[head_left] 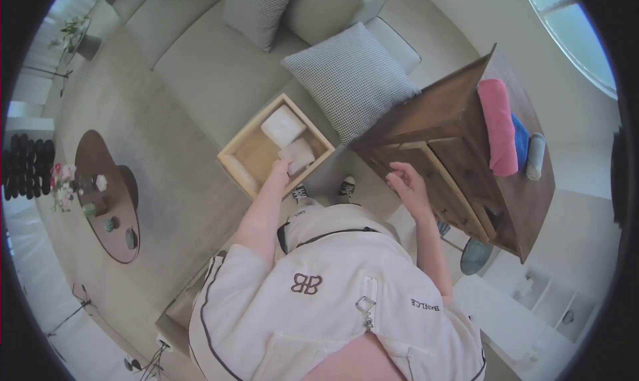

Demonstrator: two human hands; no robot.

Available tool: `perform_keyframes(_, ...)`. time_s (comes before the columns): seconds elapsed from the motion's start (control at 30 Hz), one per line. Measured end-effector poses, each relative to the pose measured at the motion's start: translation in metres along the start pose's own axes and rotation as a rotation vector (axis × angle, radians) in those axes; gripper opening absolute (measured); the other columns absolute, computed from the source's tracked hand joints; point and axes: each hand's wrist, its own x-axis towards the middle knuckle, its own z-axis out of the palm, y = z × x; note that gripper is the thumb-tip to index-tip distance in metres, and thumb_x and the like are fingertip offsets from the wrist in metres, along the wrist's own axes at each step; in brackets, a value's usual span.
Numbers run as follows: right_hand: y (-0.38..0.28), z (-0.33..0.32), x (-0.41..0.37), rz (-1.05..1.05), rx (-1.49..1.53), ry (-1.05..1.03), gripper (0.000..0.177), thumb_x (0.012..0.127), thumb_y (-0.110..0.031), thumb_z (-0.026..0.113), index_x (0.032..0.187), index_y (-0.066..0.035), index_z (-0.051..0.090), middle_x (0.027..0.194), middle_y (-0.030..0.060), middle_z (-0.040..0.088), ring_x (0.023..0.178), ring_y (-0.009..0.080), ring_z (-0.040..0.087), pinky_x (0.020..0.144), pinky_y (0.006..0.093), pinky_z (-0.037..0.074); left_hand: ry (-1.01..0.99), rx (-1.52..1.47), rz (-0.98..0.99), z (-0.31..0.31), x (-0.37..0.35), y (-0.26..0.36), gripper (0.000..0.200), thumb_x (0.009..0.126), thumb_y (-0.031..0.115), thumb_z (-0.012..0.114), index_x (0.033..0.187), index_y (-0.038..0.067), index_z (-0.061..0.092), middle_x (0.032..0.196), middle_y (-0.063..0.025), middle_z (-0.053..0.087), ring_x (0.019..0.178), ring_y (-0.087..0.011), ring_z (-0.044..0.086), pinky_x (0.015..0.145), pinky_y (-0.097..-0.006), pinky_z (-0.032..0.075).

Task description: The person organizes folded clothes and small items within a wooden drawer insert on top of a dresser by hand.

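Observation:
A light wooden drawer box (234,168) rests at the sofa's front edge. In its right half lie a white folded cloth (283,126) and a greyish-beige folded cloth (297,156). My left hand (285,170) reaches over the box's near side, its fingers closed on the edge of the beige cloth. In front of the brown wooden dresser (466,124), my right hand (408,186) hovers with loosely bent fingers and nothing visible in them.
Rolled pink (499,128), blue (520,143) and grey (535,157) cloths lie on the dresser top. A checked cushion (356,78) sits on the grey sofa (213,61). To the left stands a low brown table (120,211) with flowers and small plants.

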Motion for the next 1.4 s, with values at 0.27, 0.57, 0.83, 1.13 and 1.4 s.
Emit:
perform_keyframes(0.27, 0.006, -0.023, -0.019, 0.091, -0.067, 0.032, 0.029, 0.086, -0.022, 0.055, 0.112, -0.01, 0.057, 0.091, 0.0026, 0.057, 0.084, 0.0114, 0.056, 0.079, 0.0233, 0.042, -0.044, -0.095, -0.084, 0.028, 0.038, -0.021, 0.039, 0.074, 0.015, 0.067, 0.11, 0.006, 0.056, 0.1, -0.0128, 0.065, 0.089, -0.0276, 0.063, 0.075, -0.043, 0.053)
perform_keyframes(0.57, 0.011, -0.035, -0.021, 0.091, -0.079, 0.046, 0.028, 0.085, -0.022, 0.057, 0.11, -0.01, 0.058, 0.092, 0.0026, 0.058, 0.084, 0.0096, 0.054, 0.078, 0.0221, 0.041, 0.099, 0.235, 0.19, 0.043, 0.016, -0.013, 0.056, 0.071, 0.023, 0.063, 0.121, 0.006, 0.044, 0.109, -0.0102, 0.054, 0.085, -0.0203, 0.049, 0.066, -0.0293, 0.039)
perform_keyframes(0.83, -0.023, -0.053, -0.042, -0.054, -0.11, 0.031, 0.027, 0.087, -0.02, 0.055, 0.112, -0.009, 0.057, 0.1, 0.0059, 0.061, 0.088, 0.0143, 0.056, 0.08, 0.0255, 0.043, 0.224, 0.46, 0.252, 0.035, -0.003, -0.009, 0.059, 0.067, 0.03, 0.068, 0.114, -0.004, 0.056, 0.112, -0.0159, 0.061, 0.103, -0.0284, 0.058, 0.083, -0.0335, 0.047)
perform_keyframes(1.13, -0.052, -0.181, -0.06, -0.762, -0.388, 0.818, 0.016, 0.085, -0.003, 0.054, 0.098, -0.008, 0.062, 0.095, 0.0062, 0.063, 0.091, 0.0183, 0.056, 0.08, 0.0299, 0.045, 0.276, 0.464, 0.435, 0.014, -0.021, -0.012, 0.033, 0.075, 0.021, 0.062, 0.097, 0.002, 0.045, 0.096, -0.0111, 0.048, 0.088, -0.0226, 0.045, 0.077, -0.0322, 0.036)
perform_keyframes(1.4, -0.008, -0.252, -0.011, -0.574, -0.796, 0.648, 0.053, 0.068, 0.006, 0.046, 0.121, 0.001, 0.051, 0.121, 0.0227, 0.051, 0.113, 0.0362, 0.047, 0.099, 0.0438, 0.038, 0.006, 0.35, 0.625, 0.06, -0.107, 0.003, 0.023, 0.081, 0.021, 0.056, 0.098, 0.006, 0.059, 0.086, -0.004, 0.059, 0.075, -0.0111, 0.057, 0.067, -0.0224, 0.046)
